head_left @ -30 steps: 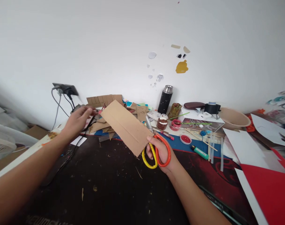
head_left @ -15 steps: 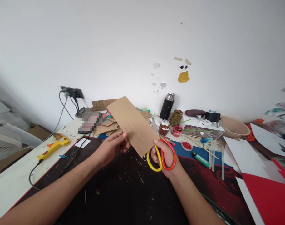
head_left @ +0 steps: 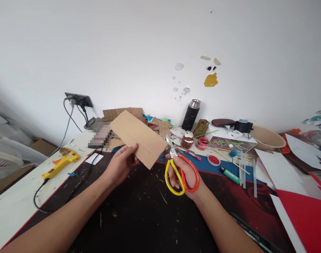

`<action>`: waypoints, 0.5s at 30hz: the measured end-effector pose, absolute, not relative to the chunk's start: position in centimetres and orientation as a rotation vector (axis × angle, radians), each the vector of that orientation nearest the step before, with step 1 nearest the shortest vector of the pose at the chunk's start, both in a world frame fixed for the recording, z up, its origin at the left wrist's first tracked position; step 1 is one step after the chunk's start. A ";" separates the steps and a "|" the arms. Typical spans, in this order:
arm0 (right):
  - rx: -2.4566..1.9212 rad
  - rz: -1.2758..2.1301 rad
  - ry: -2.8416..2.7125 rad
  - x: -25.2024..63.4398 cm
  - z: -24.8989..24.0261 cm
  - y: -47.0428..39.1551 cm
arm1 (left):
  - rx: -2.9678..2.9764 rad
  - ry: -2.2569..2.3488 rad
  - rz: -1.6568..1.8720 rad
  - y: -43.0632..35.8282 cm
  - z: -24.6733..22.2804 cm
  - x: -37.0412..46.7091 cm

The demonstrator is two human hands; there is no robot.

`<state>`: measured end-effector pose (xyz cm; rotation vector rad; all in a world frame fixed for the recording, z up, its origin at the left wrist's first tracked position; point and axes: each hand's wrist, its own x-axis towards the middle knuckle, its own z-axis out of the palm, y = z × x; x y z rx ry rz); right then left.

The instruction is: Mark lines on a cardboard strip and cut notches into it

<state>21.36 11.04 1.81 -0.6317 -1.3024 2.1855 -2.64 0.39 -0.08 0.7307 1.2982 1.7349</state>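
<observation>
A rectangular piece of brown cardboard [head_left: 139, 138] with a crease along its length is held up above the dark desk mat [head_left: 139, 218]. My left hand [head_left: 123, 160] pinches its lower left edge, thumb on top. In my right hand [head_left: 185, 174] is a pair of scissors [head_left: 173, 153] with one yellow and one red handle. The blades point up and away, just beside the cardboard's right end, and look slightly parted. Some right-hand fingers are hidden behind the handles.
A yellow glue gun [head_left: 61, 165] lies at left, its cord trailing. Behind stand a black thermos [head_left: 191, 114], small paint jars [head_left: 187, 138] and cardboard scraps [head_left: 122, 114]. To the right are a green utility knife [head_left: 230, 175], wooden sticks, a beige basin [head_left: 268, 138] and red paper [head_left: 300, 218].
The cardboard has shifted left with my left hand and has come away from my right hand. The scissor blades, hidden before, now show beside it. The view has moved slightly.
</observation>
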 end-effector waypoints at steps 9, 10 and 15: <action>-0.523 2.173 -1.271 21.8 1.3 11.4 | 0.611 1.295 1.823 0.4 0.8 -2.3; -0.511 2.173 -1.266 21.8 1.3 11.4 | 0.598 1.294 1.831 0.4 0.9 -2.1; -0.428 2.249 -1.273 21.9 1.8 11.1 | 0.544 1.300 1.869 0.5 1.2 -1.7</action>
